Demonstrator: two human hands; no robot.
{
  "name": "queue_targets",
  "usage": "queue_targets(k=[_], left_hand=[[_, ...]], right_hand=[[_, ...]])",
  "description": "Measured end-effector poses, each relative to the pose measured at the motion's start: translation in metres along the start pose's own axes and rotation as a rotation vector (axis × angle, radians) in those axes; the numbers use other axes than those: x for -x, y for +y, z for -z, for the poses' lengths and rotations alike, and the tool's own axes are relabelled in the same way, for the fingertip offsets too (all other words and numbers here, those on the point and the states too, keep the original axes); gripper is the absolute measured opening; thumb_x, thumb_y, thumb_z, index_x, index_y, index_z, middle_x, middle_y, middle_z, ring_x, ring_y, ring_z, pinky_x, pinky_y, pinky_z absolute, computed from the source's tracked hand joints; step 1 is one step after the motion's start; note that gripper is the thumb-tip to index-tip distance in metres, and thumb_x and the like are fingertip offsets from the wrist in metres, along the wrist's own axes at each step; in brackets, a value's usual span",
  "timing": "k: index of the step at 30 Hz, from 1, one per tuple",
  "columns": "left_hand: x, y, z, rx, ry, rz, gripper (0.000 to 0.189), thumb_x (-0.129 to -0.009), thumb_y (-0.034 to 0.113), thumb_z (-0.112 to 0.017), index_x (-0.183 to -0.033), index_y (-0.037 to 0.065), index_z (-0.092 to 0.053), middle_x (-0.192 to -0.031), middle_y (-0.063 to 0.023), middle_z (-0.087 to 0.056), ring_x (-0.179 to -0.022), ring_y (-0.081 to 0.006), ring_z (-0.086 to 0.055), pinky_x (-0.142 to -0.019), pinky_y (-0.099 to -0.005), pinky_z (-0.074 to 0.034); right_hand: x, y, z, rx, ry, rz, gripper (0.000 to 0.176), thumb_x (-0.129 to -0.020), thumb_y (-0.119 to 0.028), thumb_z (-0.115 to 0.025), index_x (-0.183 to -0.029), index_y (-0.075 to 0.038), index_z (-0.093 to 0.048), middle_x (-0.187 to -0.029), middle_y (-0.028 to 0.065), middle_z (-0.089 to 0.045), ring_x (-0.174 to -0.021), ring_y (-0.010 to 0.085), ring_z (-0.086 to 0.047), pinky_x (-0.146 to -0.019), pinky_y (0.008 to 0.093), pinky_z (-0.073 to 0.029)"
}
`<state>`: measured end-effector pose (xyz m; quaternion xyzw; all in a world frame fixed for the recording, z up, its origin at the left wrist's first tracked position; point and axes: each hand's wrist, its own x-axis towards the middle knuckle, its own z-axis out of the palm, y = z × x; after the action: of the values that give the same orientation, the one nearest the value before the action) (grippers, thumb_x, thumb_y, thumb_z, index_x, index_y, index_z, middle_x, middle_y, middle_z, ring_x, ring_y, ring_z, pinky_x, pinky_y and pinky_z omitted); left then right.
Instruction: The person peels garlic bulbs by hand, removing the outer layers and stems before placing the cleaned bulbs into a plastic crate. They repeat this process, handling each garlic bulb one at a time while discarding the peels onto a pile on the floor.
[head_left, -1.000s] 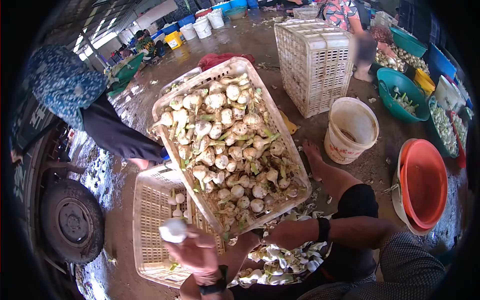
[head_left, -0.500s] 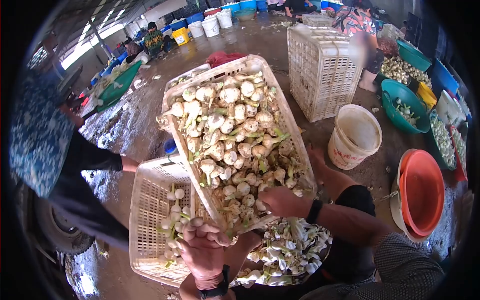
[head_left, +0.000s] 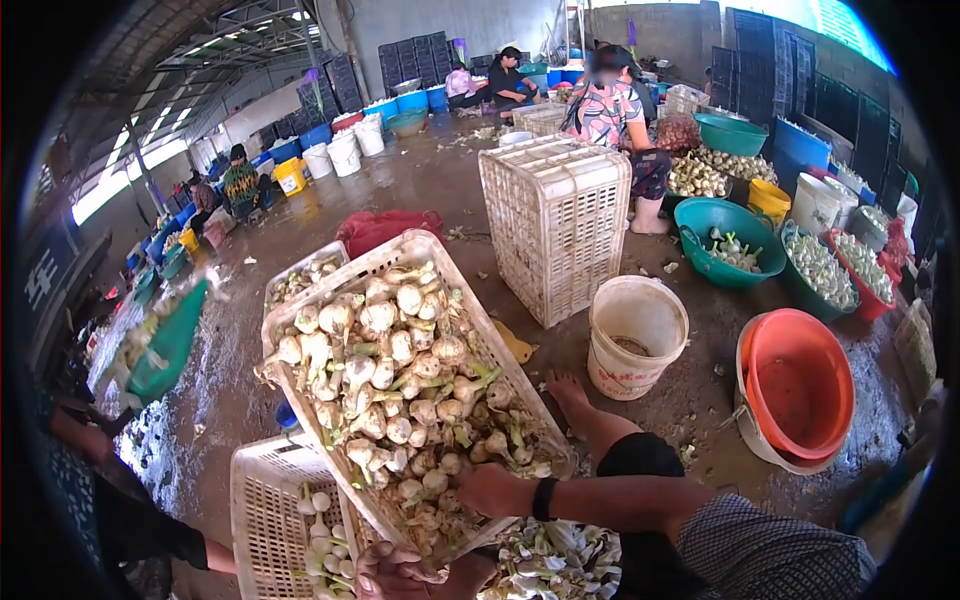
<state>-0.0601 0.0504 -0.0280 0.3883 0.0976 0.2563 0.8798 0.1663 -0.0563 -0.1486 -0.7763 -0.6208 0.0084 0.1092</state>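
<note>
My right hand (head_left: 492, 490), fingers bent, reaches into the lower right of a tilted crate (head_left: 545, 420) full of dirty garlic bulbs (head_left: 400, 345); what its fingers touch is hidden. Near the bottom edge of the view, just below the crate's lower corner, is my left hand (head_left: 392, 572), its fingers curled and partly cut off; whether it holds anything does not show. A second crate (head_left: 245, 500) to the left holds cleaner bulbs (head_left: 325, 545). Peeled skins (head_left: 560, 560) lie in a pile below my right wrist.
A white bucket (head_left: 638, 340) and nested red basins (head_left: 800, 385) stand at the right. An upside-down crate stack (head_left: 560, 225) rises behind. One person (head_left: 610, 110) sits beyond it; another (head_left: 75, 470) is at the left edge with a green basin (head_left: 170, 345) nearby.
The view has tilted up and turned right, so the crates and my hands appear lower and further left. The person at the left is now mostly out of view.
</note>
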Motion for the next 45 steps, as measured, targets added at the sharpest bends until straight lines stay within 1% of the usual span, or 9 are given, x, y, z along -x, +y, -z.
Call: queue_targets(k=[13, 17, 20, 25, 33, 35, 39, 41, 45], left_hand=[[0.003, -0.008, -0.005, -0.040, -0.037, 0.202, 0.063, -0.093, 0.036, -0.059, -0.136, -0.005, -0.039, -0.125, -0.0156, -0.049, -0.105, -0.0230, -0.049, -0.085, -0.0336, -0.046], [0.004, -0.002, -0.028, -0.283, 0.003, 0.193, 0.049, -0.097, 0.030, -0.051, -0.129, -0.006, -0.048, -0.104, -0.0126, -0.061, -0.083, -0.0204, -0.056, -0.072, -0.0318, -0.048], [0.003, 0.000, -0.060, -0.566, 0.050, 0.097, 0.042, -0.096, 0.028, -0.051, -0.121, -0.004, -0.055, -0.095, -0.0109, -0.063, -0.077, -0.0194, -0.058, -0.066, -0.0312, -0.048], [0.002, -0.023, -0.037, -0.810, -0.070, 0.109, 0.034, -0.087, 0.022, -0.062, -0.113, -0.001, -0.059, -0.101, -0.0101, -0.062, -0.083, -0.0211, -0.059, -0.071, -0.0336, -0.049], [0.003, -0.031, -0.066, -0.757, -0.062, 0.139, 0.034, -0.084, 0.018, -0.065, -0.111, 0.000, -0.059, -0.102, -0.0102, -0.062, -0.084, -0.0220, -0.060, -0.072, -0.0340, -0.049], [0.002, -0.026, -0.073, -0.671, -0.027, 0.197, 0.033, -0.083, 0.017, -0.066, -0.111, 0.000, -0.059, -0.102, -0.0103, -0.062, -0.084, -0.0222, -0.060, -0.073, -0.0341, -0.049], [-0.013, -0.029, -0.053, -0.565, -0.049, 0.141, 0.053, -0.077, 0.005, -0.071, -0.124, -0.004, -0.049, -0.102, -0.0147, -0.063, -0.093, -0.0218, -0.061, -0.083, -0.0334, -0.051], [-0.013, -0.032, -0.051, -0.662, -0.078, 0.019, 0.043, -0.085, 0.021, -0.069, -0.117, -0.001, -0.052, -0.094, -0.0136, -0.065, -0.079, -0.0214, -0.063, -0.070, -0.0358, -0.055], [-0.012, -0.037, -0.046, -0.502, 0.037, 0.047, 0.050, -0.075, 0.001, -0.075, -0.120, -0.001, -0.052, -0.100, -0.0108, -0.063, -0.086, -0.0184, -0.062, -0.075, -0.0321, -0.056]], right_hand=[[0.015, 0.002, 0.000, 0.067, 0.086, -0.007, 0.006, -0.070, -0.014, -0.065, -0.070, -0.007, -0.064, -0.081, 0.0110, -0.062, -0.072, 0.0280, -0.065, -0.061, 0.0393, -0.050], [0.024, 0.000, 0.024, -0.029, 0.117, 0.008, 0.010, -0.070, -0.014, -0.065, -0.076, -0.006, -0.062, -0.079, 0.0124, -0.061, -0.073, 0.0303, -0.064, -0.062, 0.0412, -0.050], [0.026, 0.003, 0.043, -0.180, 0.099, -0.087, 0.021, -0.071, -0.017, -0.066, -0.087, -0.003, -0.064, -0.080, 0.0147, -0.062, -0.076, 0.0316, -0.064, -0.064, 0.0395, -0.051], [0.030, -0.016, 0.089, -1.170, 0.078, -0.306, 0.038, -0.079, -0.032, -0.070, -0.098, 0.001, -0.066, -0.085, 0.0129, -0.067, -0.077, 0.0202, -0.063, -0.068, 0.0337, -0.050], [0.041, -0.039, 0.077, -1.296, 0.100, -0.174, 0.027, -0.090, -0.028, -0.064, -0.093, -0.002, -0.064, -0.075, 0.0026, -0.062, -0.068, 0.0098, -0.056, -0.061, 0.0274, -0.046], [0.046, -0.034, 0.087, -1.538, -0.111, -0.366, 0.027, -0.093, -0.030, -0.059, -0.093, -0.003, -0.063, -0.068, 0.0021, -0.059, -0.060, 0.0093, -0.054, -0.054, 0.0269, -0.044], [0.050, -0.030, 0.102, -1.471, -0.042, -0.320, 0.033, -0.094, -0.033, -0.056, -0.087, -0.002, -0.065, -0.058, 0.0017, -0.056, -0.052, 0.0079, -0.053, -0.046, 0.0246, -0.041], [0.051, -0.025, 0.097, -1.320, -0.023, -0.189, 0.032, -0.093, -0.030, -0.056, -0.088, 0.000, -0.064, -0.058, 0.0036, -0.056, -0.052, 0.0101, -0.055, -0.047, 0.0264, -0.042], [0.049, -0.026, 0.091, -1.205, 0.003, -0.057, 0.032, -0.091, -0.029, -0.057, -0.090, 0.003, -0.064, -0.061, 0.0082, -0.059, -0.053, 0.0132, -0.058, -0.050, 0.0294, -0.045]])
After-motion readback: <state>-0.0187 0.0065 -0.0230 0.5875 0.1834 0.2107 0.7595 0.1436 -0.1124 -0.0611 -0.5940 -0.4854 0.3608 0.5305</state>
